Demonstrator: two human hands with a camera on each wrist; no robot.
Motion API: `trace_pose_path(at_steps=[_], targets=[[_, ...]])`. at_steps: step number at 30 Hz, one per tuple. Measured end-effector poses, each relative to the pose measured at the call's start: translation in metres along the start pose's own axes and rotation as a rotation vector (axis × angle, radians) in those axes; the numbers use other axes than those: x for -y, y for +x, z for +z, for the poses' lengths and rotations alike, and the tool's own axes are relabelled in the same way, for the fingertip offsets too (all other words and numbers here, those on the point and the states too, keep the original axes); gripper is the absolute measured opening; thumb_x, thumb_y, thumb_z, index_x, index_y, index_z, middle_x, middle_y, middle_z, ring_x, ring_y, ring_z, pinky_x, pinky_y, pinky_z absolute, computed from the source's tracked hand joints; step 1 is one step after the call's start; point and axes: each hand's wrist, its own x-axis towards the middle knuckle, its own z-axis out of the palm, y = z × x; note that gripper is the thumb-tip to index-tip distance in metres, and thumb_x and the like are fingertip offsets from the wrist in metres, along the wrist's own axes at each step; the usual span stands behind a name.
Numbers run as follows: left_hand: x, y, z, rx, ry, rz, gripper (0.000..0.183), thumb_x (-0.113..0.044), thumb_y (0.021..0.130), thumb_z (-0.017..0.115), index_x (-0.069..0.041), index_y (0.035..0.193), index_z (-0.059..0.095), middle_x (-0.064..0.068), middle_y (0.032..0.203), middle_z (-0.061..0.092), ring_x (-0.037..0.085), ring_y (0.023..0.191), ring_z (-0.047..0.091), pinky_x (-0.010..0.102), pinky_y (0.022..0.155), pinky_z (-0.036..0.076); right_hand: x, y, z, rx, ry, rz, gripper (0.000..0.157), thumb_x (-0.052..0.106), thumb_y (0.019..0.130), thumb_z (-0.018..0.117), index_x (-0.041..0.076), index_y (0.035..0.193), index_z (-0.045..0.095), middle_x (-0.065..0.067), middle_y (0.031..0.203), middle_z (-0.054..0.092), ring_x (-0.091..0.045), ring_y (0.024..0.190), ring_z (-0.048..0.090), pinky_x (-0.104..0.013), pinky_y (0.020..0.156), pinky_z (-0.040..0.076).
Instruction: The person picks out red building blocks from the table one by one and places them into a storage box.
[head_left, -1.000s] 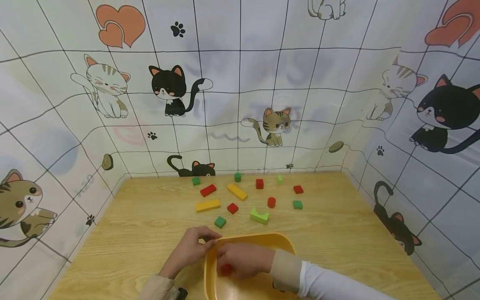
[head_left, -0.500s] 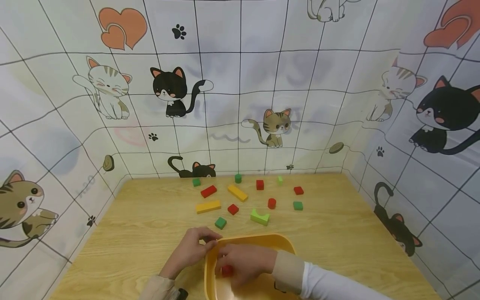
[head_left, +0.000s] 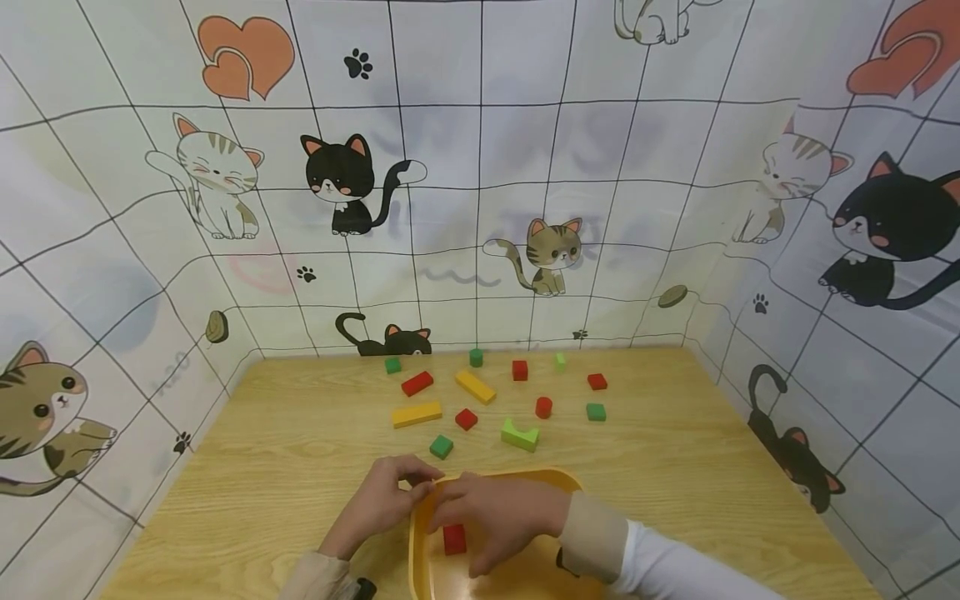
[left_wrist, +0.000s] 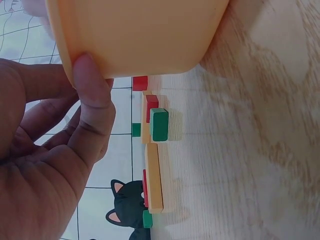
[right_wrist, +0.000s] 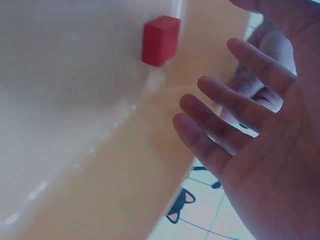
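My left hand [head_left: 384, 500] pinches the left far corner of the yellow-orange plastic tub [head_left: 417, 567], thumb outside the wall in the left wrist view. Inside the tub a red block [head_left: 454, 539] lies on the floor near the left wall. Above it hovers my right hand [head_left: 504, 515], fingers spread and apart from the block. In the right wrist view that red block [right_wrist: 161, 41] stands clear of the fingertips, and the palm holds nothing. Just beyond the tub lie a green block [head_left: 441, 447] and a light-green arched block [head_left: 520, 434].
On the wooden table [head_left: 300, 442], several more blocks are scattered behind the tub, among them a yellow bar [head_left: 417, 414], a red cylinder [head_left: 543, 407] and a green cylinder [head_left: 476, 357]. A cat-print curtain [head_left: 480, 167] hangs along the back and sides.
My right hand has let go of the red block, spread its fingers and shifted slightly right and up. The block stays in the tub. My left hand keeps its hold on the rim.
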Motion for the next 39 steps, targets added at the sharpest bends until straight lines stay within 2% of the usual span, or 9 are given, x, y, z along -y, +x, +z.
trace_pose_path(at_steps=[4,13,21,25,35,39], targets=[[0.000,0.000,0.000,0.000,0.002,0.000,0.019,-0.007,0.097,0.068,-0.019,0.106,0.080,-0.004,0.102,0.076,0.008,0.091,0.068,0.023,0.075,0.053,0.001,-0.007,-0.008,-0.028,0.011,0.007,0.062,0.039,0.086,0.081,0.027,0.143,0.058,0.006,0.153,0.050,-0.011,0.134,0.048,-0.028,0.110,0.045],[0.000,0.002,0.001,-0.021,0.017,0.034,0.017,-0.009,0.096,0.070,-0.018,0.105,0.081,-0.003,0.101,0.077,0.005,0.088,0.068,0.025,0.079,0.055,0.004,-0.027,-0.033,-0.116,0.030,0.116,0.068,0.041,0.084,0.081,0.038,0.146,0.052,0.004,0.156,0.046,-0.018,0.139,0.047,-0.043,0.110,0.047],[0.000,0.002,0.001,-0.005,0.009,0.000,0.016,-0.009,0.096,0.069,-0.009,0.108,0.080,0.002,0.104,0.077,0.009,0.092,0.069,0.023,0.078,0.055,0.001,-0.046,-0.057,-0.212,0.046,0.233,0.077,0.044,0.083,0.083,0.039,0.150,0.046,0.007,0.162,0.037,-0.022,0.147,0.038,-0.049,0.112,0.046],[-0.001,0.001,0.001,-0.003,0.008,-0.014,0.016,-0.009,0.097,0.069,-0.010,0.108,0.080,0.001,0.105,0.077,0.009,0.093,0.068,0.023,0.078,0.055,-0.006,-0.054,-0.066,-0.265,0.018,0.275,0.081,0.046,0.082,0.084,0.040,0.152,0.043,0.006,0.164,0.034,-0.024,0.149,0.035,-0.053,0.110,0.047],[-0.003,0.000,0.001,-0.014,0.005,-0.013,0.014,-0.012,0.097,0.070,-0.012,0.107,0.080,0.001,0.104,0.077,0.014,0.093,0.068,0.023,0.077,0.053,-0.033,-0.073,-0.083,-0.439,-0.046,0.335,0.086,0.041,0.079,0.087,0.028,0.153,0.045,-0.005,0.164,0.035,-0.031,0.149,0.035,-0.060,0.113,0.041],[-0.003,0.000,0.000,-0.013,0.004,-0.015,0.014,-0.013,0.097,0.070,-0.012,0.107,0.080,0.000,0.104,0.077,0.014,0.093,0.068,0.022,0.077,0.053,-0.043,-0.079,-0.085,-0.493,-0.067,0.375,0.087,0.042,0.079,0.088,0.027,0.154,0.045,-0.005,0.164,0.036,-0.032,0.148,0.035,-0.056,0.108,0.048]])
